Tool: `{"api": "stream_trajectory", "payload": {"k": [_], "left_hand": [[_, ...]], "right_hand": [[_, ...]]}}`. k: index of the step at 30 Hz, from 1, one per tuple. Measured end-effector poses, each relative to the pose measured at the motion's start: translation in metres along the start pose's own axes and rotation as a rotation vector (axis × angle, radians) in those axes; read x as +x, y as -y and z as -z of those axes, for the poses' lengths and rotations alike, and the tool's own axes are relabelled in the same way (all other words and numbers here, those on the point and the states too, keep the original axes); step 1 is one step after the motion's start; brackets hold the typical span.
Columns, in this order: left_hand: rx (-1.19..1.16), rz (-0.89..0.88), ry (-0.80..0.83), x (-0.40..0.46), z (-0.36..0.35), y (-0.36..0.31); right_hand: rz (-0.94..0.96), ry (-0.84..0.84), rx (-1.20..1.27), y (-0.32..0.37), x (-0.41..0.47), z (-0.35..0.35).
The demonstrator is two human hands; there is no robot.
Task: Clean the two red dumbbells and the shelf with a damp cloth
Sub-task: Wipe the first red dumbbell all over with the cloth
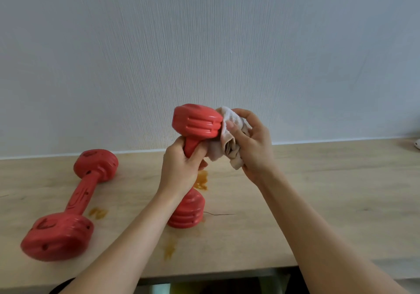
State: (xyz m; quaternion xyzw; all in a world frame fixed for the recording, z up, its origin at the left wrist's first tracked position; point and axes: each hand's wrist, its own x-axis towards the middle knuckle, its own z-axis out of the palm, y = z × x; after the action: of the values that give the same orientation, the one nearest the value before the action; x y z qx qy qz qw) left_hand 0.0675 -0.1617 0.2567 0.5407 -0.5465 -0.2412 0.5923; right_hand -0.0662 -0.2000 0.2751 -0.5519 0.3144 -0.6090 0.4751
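The left hand (181, 166) grips the handle of a red dumbbell (196, 121), its fingers (200, 155) curled round the bar just under the upper head. This dumbbell stands nearly upright, its lower head resting on the wooden shelf (318, 191) near the middle. The right hand (252, 143) holds a crumpled pale cloth (227, 141), thumb and fingers pinching it and pressing it against the right side of the upper head. The second dumbbell (72, 200) lies on its side on the shelf to the left, well apart from both hands, with dark marks on its handle and heads. Orange-brown stains (201, 180) mark the shelf beside and in front of the upright dumbbell. A pale textured wall (204, 44) rises behind.
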Motion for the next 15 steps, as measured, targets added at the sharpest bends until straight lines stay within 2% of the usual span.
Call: {"api": "stream_trajectory", "payload": {"k": [3, 8, 10, 15], "left_hand": [[0.098, 0.006, -0.025, 0.006, 0.002, 0.004], [0.134, 0.003, -0.066, 0.009, 0.001, 0.004], [0.14, -0.009, -0.034, 0.008, 0.0, 0.004], [0.154, -0.015, 0.029, 0.006, -0.002, 0.003]], "right_hand": [[0.132, 0.009, -0.214, 0.007, -0.009, -0.004], [0.371, 0.038, -0.661, 0.017, -0.03, -0.021], [0.328, 0.015, -0.67, 0.023, -0.029, -0.02], [0.084, -0.036, -0.595, 0.021, -0.007, -0.005]]}}
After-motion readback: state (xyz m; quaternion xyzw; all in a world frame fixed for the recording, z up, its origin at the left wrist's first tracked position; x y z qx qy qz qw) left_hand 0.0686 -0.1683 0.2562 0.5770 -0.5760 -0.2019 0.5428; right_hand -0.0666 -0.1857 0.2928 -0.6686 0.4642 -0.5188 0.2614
